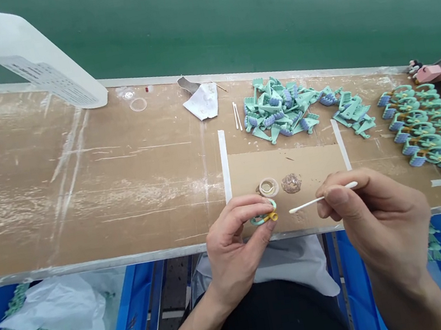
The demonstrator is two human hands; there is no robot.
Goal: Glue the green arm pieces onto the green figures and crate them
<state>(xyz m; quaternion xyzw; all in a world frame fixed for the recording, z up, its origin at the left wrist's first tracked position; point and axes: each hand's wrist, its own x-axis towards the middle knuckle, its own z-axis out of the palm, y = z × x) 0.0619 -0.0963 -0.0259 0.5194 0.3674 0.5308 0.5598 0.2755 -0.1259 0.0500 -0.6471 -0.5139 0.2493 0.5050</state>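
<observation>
My left hand pinches a small green ring-shaped part with a yellow piece on it, just over the table's front edge. Between the thumb and fingers of my right hand is a white cotton swab, one tip pointing left toward the ring part without touching it. A small round clear dish lies behind my left hand, and a dark dried patch is right of it. Farther back sits a pile of green and purple pieces.
Assembled green rings stand in rows at the right. Two swabs and torn paper lie left of the pile. A white bottle stands back left. Blue bins flank my lap below the table.
</observation>
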